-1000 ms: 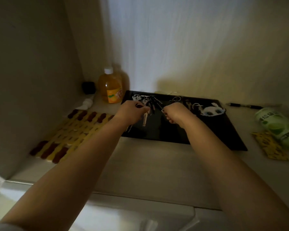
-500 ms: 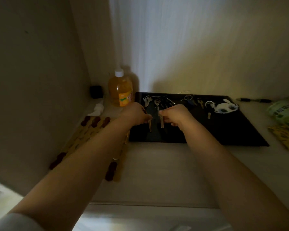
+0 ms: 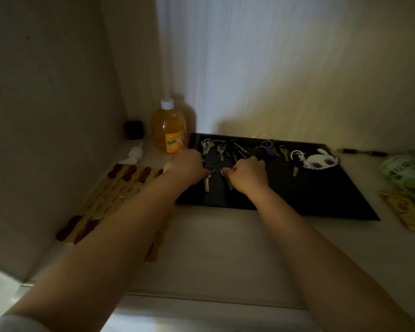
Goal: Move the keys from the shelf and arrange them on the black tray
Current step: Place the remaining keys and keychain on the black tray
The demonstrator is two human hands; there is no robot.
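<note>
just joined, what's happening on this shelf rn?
A person is laying keys out on the black tray. The left hand is at a silver key with a ring near the tray's left side; the right hand pinches a darker key beside it. More key bunches and a panda keychain sit along the tray's back edge. An orange drink bottle stands just left of the tray.

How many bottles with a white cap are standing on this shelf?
1. The orange bottle stands upright in the back left corner, just left of the black tray. No others visible.
</note>
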